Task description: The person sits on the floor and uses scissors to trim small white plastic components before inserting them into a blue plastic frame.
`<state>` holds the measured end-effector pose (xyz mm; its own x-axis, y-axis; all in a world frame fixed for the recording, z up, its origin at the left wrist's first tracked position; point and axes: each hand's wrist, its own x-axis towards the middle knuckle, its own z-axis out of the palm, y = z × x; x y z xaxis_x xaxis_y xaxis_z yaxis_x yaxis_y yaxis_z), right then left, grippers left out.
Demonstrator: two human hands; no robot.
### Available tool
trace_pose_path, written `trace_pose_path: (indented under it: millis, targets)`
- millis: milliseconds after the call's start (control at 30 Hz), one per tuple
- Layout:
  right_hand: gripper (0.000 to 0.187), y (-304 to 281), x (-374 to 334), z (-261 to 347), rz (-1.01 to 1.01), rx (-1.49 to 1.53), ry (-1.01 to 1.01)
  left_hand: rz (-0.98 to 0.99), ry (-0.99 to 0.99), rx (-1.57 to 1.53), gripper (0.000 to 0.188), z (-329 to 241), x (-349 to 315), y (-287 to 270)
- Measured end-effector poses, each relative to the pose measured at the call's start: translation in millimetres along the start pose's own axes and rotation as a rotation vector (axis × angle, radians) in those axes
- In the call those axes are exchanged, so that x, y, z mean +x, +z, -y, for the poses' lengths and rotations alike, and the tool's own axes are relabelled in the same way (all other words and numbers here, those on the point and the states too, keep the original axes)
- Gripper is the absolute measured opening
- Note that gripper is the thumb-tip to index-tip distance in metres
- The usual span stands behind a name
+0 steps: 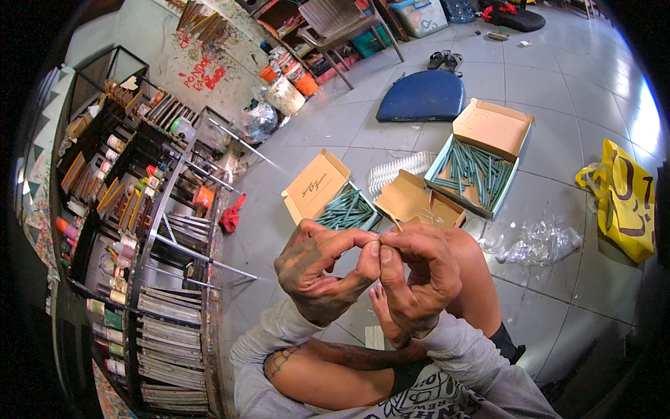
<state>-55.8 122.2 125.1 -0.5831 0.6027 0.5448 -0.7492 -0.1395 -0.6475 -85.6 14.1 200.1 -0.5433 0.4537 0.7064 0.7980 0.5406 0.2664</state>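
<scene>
In front of my body my left hand (pixel 322 271) and my right hand (pixel 422 276) meet, thumbs and index fingers pinched tip to tip. A thin tan stick (pixel 396 223) pokes up by the right index finger; the small part between the fingertips is hidden. Just beyond the hands, an open box (pixel 315 187) holds several slim dark-teal sticks (pixel 349 211), perhaps pens. Farther right, a second open box (pixel 490 126) holds more teal sticks (pixel 478 171). Between them lies a small open cardboard box (pixel 412 197) with a few tiny pale pieces inside.
A ribbed clear plastic piece (pixel 399 170) lies behind the small box. Crumpled clear plastic (pixel 541 243) and a yellow bag (pixel 618 202) rest at right. A blue cushion (pixel 422 96) is beyond. Metal racks (pixel 183 244) and shelves with jars line the left; a chair (pixel 338 24) stands behind.
</scene>
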Motion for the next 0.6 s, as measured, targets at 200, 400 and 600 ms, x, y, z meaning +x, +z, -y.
trace_pose_path:
  millis: [200, 400, 600]
  targets:
    - [0.023, -2.7, -2.3, -11.6, -0.016, 0.177, 0.005, -0.027, -0.015, -0.016, 0.017, -2.4, 1.5, 1.2]
    - [0.02, -13.4, 3.6, -5.2, 0.076, 0.191, 0.039, -0.046, -0.006, 0.003, 0.016, -0.4, 1.2, 0.3]
    - [0.018, -25.0, 12.6, -14.3, 0.198, 0.27, 0.011, -0.033, 0.03, 0.04, 0.017, -3.0, 2.3, -3.1]
